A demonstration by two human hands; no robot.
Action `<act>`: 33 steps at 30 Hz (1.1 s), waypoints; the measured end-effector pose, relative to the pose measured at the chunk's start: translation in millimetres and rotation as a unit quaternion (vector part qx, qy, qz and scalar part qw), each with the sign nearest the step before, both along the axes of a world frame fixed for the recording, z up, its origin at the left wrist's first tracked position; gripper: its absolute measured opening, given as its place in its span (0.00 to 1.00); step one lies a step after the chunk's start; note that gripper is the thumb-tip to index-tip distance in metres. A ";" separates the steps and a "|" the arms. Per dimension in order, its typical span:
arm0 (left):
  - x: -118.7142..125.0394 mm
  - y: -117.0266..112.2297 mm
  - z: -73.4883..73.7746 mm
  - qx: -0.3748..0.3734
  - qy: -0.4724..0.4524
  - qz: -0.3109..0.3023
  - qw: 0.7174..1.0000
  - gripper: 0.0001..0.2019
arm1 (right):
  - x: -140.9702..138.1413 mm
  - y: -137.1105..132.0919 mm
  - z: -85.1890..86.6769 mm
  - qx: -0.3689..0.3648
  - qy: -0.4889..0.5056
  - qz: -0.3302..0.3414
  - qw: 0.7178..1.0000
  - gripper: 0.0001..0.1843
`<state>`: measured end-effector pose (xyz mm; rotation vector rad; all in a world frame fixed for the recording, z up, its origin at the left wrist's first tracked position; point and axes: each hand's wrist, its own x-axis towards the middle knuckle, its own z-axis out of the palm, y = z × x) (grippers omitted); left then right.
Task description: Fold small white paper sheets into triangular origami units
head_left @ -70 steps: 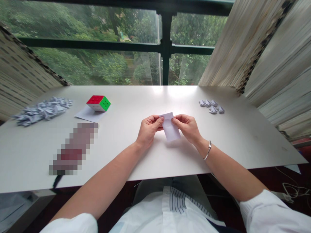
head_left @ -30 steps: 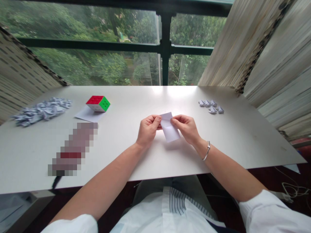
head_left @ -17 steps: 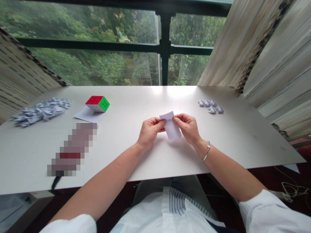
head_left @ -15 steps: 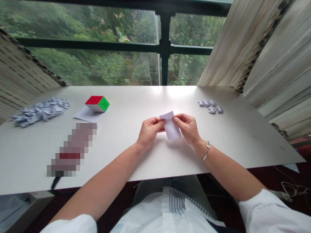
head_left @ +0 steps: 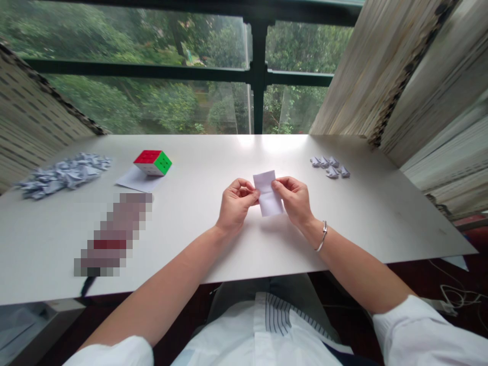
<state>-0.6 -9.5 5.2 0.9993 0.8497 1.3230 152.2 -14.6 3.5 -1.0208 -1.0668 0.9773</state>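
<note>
Between my hands, a small white piece of paper is held up above the table, with a crease running across its middle. My left hand pinches its left edge near the crease between thumb and fingers. At the upper right edge, the thumb and fingers of my right hand are closed on the same paper. A silver bracelet circles my right wrist. Beyond my right hand, several small folded paper pieces lie in a group.
On the white table a large heap of folded paper pieces sits far left. A puzzle cube rests on white paper. In front lies a pixelated object. A window and curtains border the table.
The paper's upper part has opened out upward, so more of it shows above the crease. Both hands keep their pinch and have barely shifted.
</note>
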 end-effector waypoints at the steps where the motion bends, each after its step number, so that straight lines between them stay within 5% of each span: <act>1: 0.2 -0.3 0.5 0.006 0.008 0.002 1.000 0.16 | -0.2 0.1 -0.1 0.000 0.003 0.000 1.000 0.12; 5: 0.3 0.3 0.5 0.005 0.032 0.000 0.999 0.10 | -0.5 0.1 -0.5 -0.005 0.011 0.002 1.000 0.12; 25: 0.2 -1.0 0.2 -0.009 0.026 -0.056 0.998 0.28 | 0.6 0.8 0.0 -0.010 0.009 -0.030 0.999 0.13; 33: -1.0 -2.4 2.8 0.016 0.047 -0.045 0.998 0.21 | 1.2 0.8 4.1 -0.063 0.056 0.002 0.996 0.16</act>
